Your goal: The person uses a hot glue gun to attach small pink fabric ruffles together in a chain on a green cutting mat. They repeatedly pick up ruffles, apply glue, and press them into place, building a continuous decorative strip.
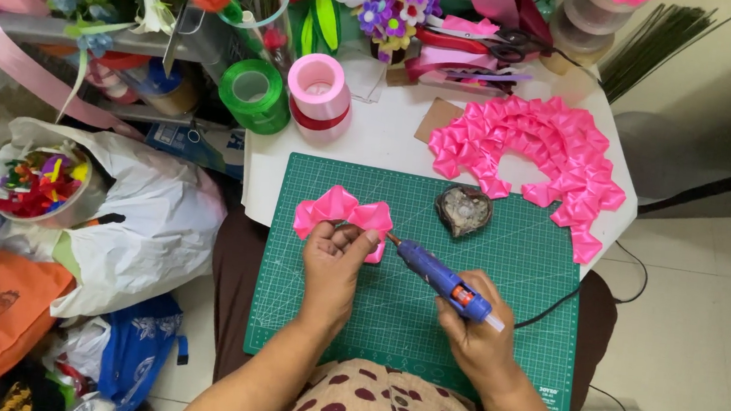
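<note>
head view: left hand (331, 260) pinching pink ribbon petals (342, 213) on green cutting mat (502, 272); right hand (475, 319) clamped on blue glue gun (441, 278), nozzle touching petals; risk: hot glue burning fingers.

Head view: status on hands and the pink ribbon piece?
Left hand pinching pink ribbon petals on green cutting mat. Right hand gripping blue glue gun, nozzle at ribbon. Nothing between.
</note>
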